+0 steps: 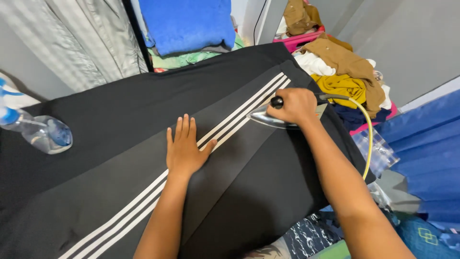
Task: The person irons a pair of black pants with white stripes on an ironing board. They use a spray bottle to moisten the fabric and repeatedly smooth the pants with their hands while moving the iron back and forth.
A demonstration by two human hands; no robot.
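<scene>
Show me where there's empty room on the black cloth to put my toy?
Bare black garment lies between the spray bottle and the left hand, and again below the iron near the right hand. The clothes pile is crowded.

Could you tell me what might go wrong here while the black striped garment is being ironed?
1. The left hand lies flat on the black garment, thumb on the white stripes, close to the iron that the right hand grips; a burn seems possible.
2. The yellow cord hangs over the board's edge beside the clothes pile and could snag.
3. The spray bottle lies on the garment and might leak.
</scene>
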